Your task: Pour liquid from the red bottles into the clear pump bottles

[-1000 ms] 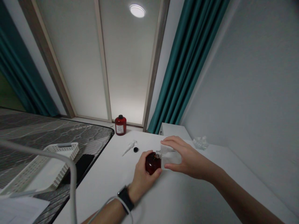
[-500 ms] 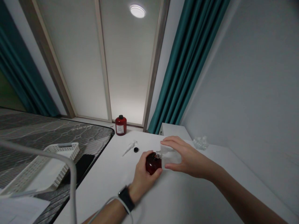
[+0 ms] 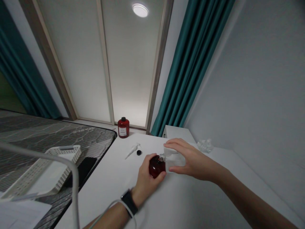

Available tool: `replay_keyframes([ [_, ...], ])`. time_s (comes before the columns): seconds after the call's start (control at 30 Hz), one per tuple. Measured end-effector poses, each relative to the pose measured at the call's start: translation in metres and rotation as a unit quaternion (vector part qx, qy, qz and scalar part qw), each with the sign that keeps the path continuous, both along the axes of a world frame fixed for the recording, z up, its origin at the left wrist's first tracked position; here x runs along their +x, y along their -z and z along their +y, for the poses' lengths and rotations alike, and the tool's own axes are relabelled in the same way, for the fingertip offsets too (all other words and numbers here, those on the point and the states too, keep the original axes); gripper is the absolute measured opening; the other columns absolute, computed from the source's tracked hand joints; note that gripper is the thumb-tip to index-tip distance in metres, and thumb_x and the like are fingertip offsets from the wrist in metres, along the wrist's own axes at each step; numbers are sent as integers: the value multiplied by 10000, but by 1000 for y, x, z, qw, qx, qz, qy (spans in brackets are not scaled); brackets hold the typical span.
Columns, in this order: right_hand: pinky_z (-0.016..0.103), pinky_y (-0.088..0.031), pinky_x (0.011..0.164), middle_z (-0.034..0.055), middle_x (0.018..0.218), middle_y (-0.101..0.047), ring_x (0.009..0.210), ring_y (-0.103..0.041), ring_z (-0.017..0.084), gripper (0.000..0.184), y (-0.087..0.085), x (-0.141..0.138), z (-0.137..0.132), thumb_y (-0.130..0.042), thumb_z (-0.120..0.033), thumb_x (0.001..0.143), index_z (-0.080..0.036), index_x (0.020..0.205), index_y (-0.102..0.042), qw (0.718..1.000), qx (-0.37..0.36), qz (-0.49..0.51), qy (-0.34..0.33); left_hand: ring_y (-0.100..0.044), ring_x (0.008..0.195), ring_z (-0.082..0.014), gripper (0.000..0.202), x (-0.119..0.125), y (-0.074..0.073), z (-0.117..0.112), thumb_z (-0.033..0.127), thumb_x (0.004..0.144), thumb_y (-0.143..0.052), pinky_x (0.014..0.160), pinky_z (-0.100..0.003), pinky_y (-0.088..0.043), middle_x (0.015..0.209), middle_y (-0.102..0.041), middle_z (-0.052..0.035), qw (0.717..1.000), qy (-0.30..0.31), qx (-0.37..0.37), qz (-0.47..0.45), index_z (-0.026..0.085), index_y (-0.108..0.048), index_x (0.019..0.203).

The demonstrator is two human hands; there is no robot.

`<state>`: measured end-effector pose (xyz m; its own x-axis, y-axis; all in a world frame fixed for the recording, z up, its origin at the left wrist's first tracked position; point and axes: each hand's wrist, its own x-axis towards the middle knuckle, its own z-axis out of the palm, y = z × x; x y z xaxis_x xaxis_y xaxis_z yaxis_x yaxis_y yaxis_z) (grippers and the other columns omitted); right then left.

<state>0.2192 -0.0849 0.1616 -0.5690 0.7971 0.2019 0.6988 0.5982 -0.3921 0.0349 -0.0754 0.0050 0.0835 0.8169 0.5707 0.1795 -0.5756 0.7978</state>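
Observation:
My left hand is wrapped round a dark red bottle that has no cap on its neck. Tipped sideways in my right hand is a clear, square-sided bottle, its mouth against the red bottle's opening. Whether liquid passes between them is too small to make out. Beyond my left hand, a small black cap and a white pump dispenser lie on the white table. A second red bottle, labelled and capped in black, stands upright at the far edge.
Crumpled clear plastic lies at the back right near the wall. A white basket and a black flat object are left of the table. A grey cable or tube crosses the left foreground.
Both hands and the two bottles they hold stay almost in place, shifted very slightly right. The other objects lie as before.

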Motion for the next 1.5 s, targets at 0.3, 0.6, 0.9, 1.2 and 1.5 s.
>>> replay_keyframes([
  [0.3,460,-411,1135,105,1381,-551,1305,-497,261,640,-2,0,1,-784,-274,765,-228,1353,-535,1000,-3,-15,-2,-650,991,-244,485,-1,-2,0,301,772,-666,878,-392,-546,1116,-646,-89,1000,-1,10,2,193,-504,1216],
  [0.6,457,-414,1128,98,1373,-554,1302,-499,262,625,-4,0,0,-772,-293,779,-251,1360,-545,1000,-4,-15,-6,-645,1000,-248,498,-1,-4,-1,310,769,-657,894,-410,-539,1124,-636,-97,1000,6,-9,8,189,-490,1223],
  [0.9,454,-431,1101,86,1366,-520,1281,-522,270,637,-4,5,2,-775,-353,784,-312,1377,-544,1000,-16,-22,-5,-642,1005,-252,500,-1,-4,-3,284,757,-657,903,-421,-535,1117,-636,-98,1000,11,-14,11,188,-493,1220],
  [1.2,449,-417,1119,96,1353,-545,1292,-496,262,651,-3,3,3,-787,-314,779,-264,1380,-541,999,2,-33,-17,-647,1005,-253,487,-1,-4,-2,309,774,-658,900,-417,-540,1115,-645,-98,1000,11,-8,8,182,-502,1217],
  [1.5,467,-424,1115,89,1363,-550,1296,-500,271,651,-2,5,4,-785,-349,789,-298,1388,-534,999,8,-30,-25,-647,1002,-253,486,-1,-3,-2,340,783,-661,900,-413,-539,1117,-645,-99,1000,13,-11,12,186,-503,1216],
])
